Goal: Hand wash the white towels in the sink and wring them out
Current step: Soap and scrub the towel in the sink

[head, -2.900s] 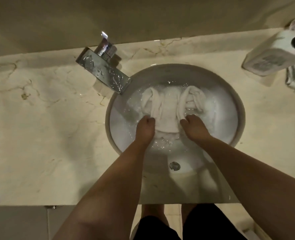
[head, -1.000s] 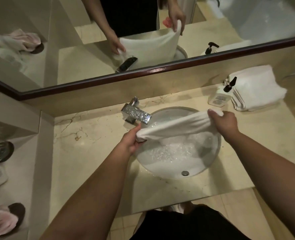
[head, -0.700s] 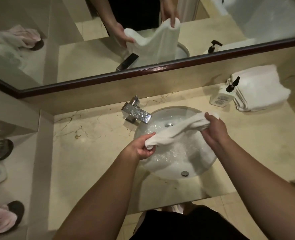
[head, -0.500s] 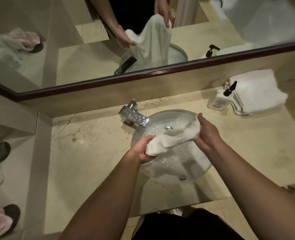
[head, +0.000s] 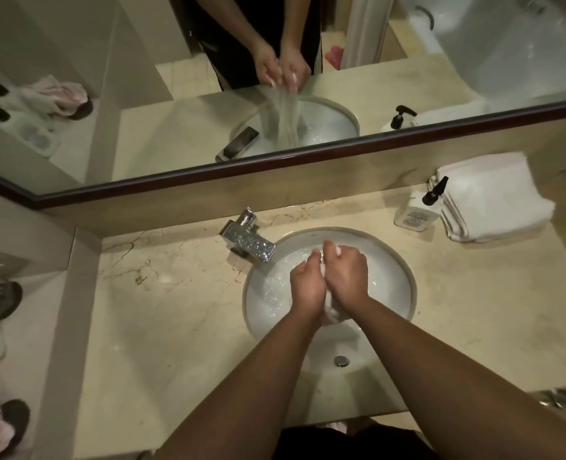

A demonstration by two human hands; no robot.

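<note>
While both forearms reach in from the near edge and converge over the basin, the left hand and the right hand are pressed side by side, fingers curled tight around a bunched white towel squeezed between them. Only slivers of the cloth show: a tuft beyond the fingertips at the far end and a wad below the heels of the palms, so its long axis seems to run away from the person, roughly front to back (the mirror's reflection shows it hanging down from the fists as a twisted, blurred rope). It is held above the foamy water in the sink, not lying in it. Left of the fingers, on the marble counter, stands the chrome tap, its spout reaching toward the knuckles of the left hand but apart from them. Near the person, below the wrists, sits the overflow fitting in the basin wall. Right of the fingers and well beyond the rim stand a pump bottle and, just beside it, a folded stack of white towels.
</note>
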